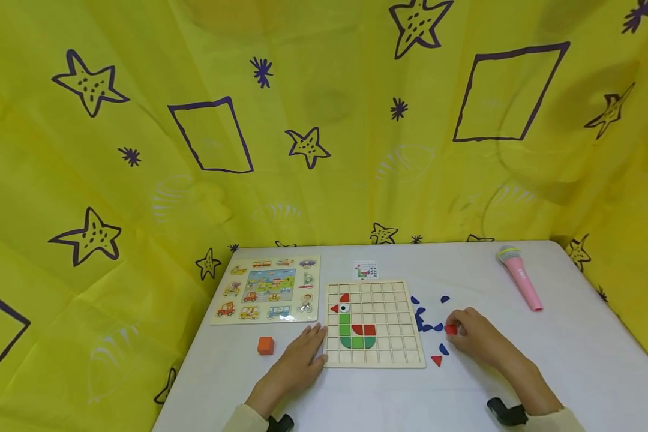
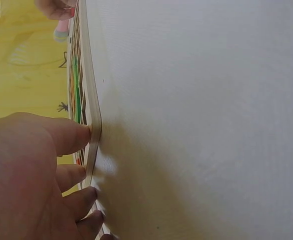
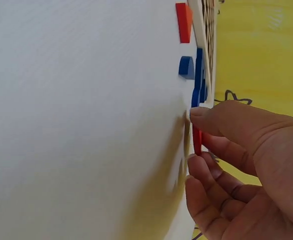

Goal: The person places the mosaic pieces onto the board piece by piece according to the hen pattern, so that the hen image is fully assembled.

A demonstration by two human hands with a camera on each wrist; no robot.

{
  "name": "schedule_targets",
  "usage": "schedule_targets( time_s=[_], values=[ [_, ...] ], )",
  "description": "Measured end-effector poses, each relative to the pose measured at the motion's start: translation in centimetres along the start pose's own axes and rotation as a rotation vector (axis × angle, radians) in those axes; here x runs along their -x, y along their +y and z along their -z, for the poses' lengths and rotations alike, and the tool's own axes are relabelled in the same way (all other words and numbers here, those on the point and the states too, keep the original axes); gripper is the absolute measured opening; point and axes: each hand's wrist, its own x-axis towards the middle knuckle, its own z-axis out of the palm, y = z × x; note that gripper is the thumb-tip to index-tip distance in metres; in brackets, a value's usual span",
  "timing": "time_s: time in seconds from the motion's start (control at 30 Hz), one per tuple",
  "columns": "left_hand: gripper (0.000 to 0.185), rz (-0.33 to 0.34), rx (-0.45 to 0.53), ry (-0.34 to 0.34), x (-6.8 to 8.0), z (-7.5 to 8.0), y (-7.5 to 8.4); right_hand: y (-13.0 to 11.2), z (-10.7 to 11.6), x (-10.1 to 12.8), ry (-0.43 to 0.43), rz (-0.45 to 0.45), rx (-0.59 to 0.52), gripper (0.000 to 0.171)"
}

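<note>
A white table (image 1: 572, 360) carries a wooden grid board (image 1: 389, 324). The left hand (image 1: 297, 360) lies flat, fingers straight, touching the board's left edge. The right hand (image 1: 477, 339) pinches a small red piece (image 1: 451, 329), maybe a square, just right of the board.

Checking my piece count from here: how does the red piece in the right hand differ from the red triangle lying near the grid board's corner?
The red piece is pinched in the right hand; the red triangle lies loose on the table. The held piece looks blocky, though fingers partly hide it; the triangle is plainly three-cornered. The held piece sits further from the person. Both are red and right of the grid board.
</note>
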Motion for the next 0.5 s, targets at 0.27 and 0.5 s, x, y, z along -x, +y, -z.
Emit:
schedule_targets(
  time_s=[0.27, 0.5],
  values=[
    [0.066, 0.006, 0.002, 0.002, 0.1, 0.1, 0.1, -3.7, -1.7, -1.4, 0.006, 0.057, -0.038, 0.022],
    [0.066, 0.004, 0.004, -0.002, 0.0, 0.0, 0.1, -7.3, -4.4, -2.9, -0.021, 0.095, -0.031, 0.026]
  ],
)
